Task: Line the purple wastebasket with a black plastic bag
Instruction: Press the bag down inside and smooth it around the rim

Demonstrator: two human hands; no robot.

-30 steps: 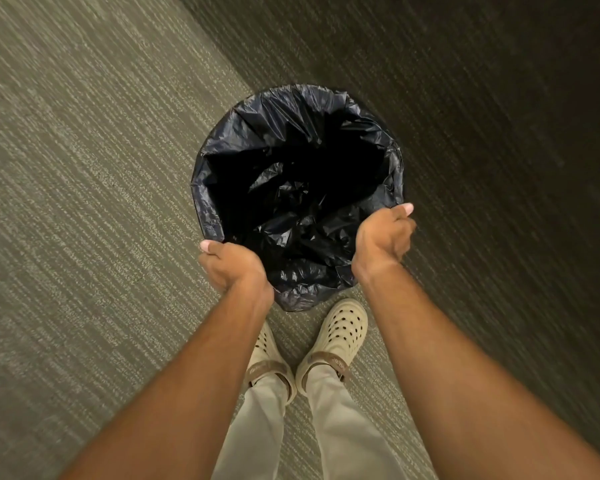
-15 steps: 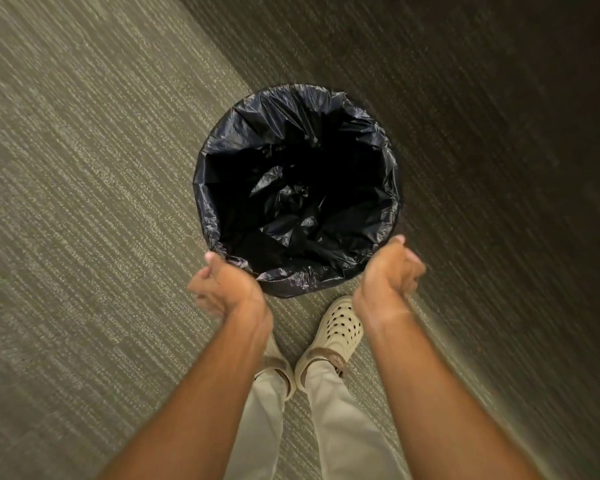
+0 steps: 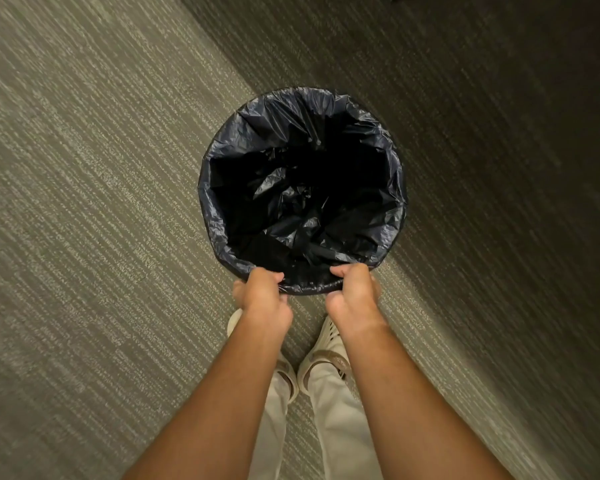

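Head view, left hand (image 3: 264, 295), right hand (image 3: 352, 292) gripping black bag (image 3: 302, 188)

The bag (image 3: 302, 188) mouth stood open and unobstructed from above. Both hands (image 3: 267, 296) occupied its near rim. Bare carpet (image 3: 84, 202) surrounded it; the dim right side appeared clear.

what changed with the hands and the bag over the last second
Both hands slid from the sides of the rim toward the person and closer together. After lifting off briefly, the left hand and right hand again grip the black bag at its near edge. The bag stayed draped over the rim, on the carpet.
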